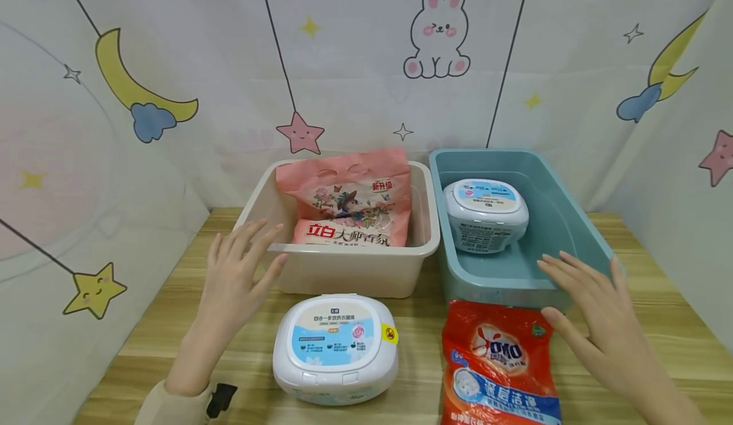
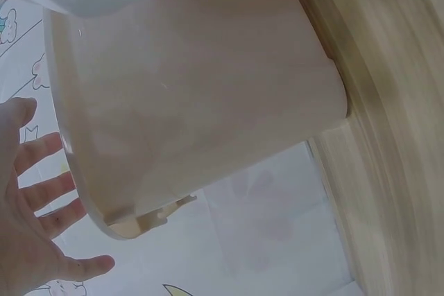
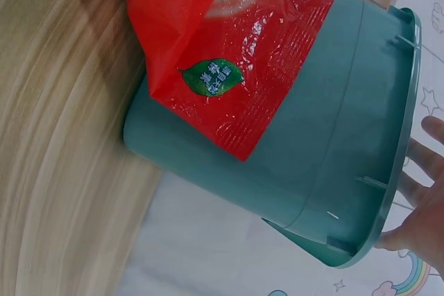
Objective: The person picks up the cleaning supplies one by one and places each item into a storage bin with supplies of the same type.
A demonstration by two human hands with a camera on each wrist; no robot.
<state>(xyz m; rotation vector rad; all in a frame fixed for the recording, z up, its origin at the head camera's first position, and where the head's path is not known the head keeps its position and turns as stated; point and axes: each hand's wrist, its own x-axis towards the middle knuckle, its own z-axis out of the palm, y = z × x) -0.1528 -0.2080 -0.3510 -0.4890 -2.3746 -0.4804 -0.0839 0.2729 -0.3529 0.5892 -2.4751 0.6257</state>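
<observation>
My left hand (image 1: 236, 278), fingers spread, hovers by the front left corner of a cream bin (image 1: 349, 269) and holds nothing. Inside that bin stands a pink bag of washing powder (image 1: 349, 199). A white laundry-bead box (image 1: 336, 342) with a blue label sits on the table, right of my left forearm. My right hand (image 1: 598, 320), also spread and holding nothing, is over the front right corner of a teal bin (image 1: 550, 247). A second white laundry-bead box (image 1: 487, 215) sits inside it. The red bag of washing powder (image 1: 498, 361) leans against the teal bin's front.
Both bins stand side by side at the back of a wooden table (image 1: 418, 368). Behind them hangs a white curtain (image 1: 355, 62) printed with stars, moons and a rabbit. A black strap (image 1: 221, 401) shows at my left sleeve.
</observation>
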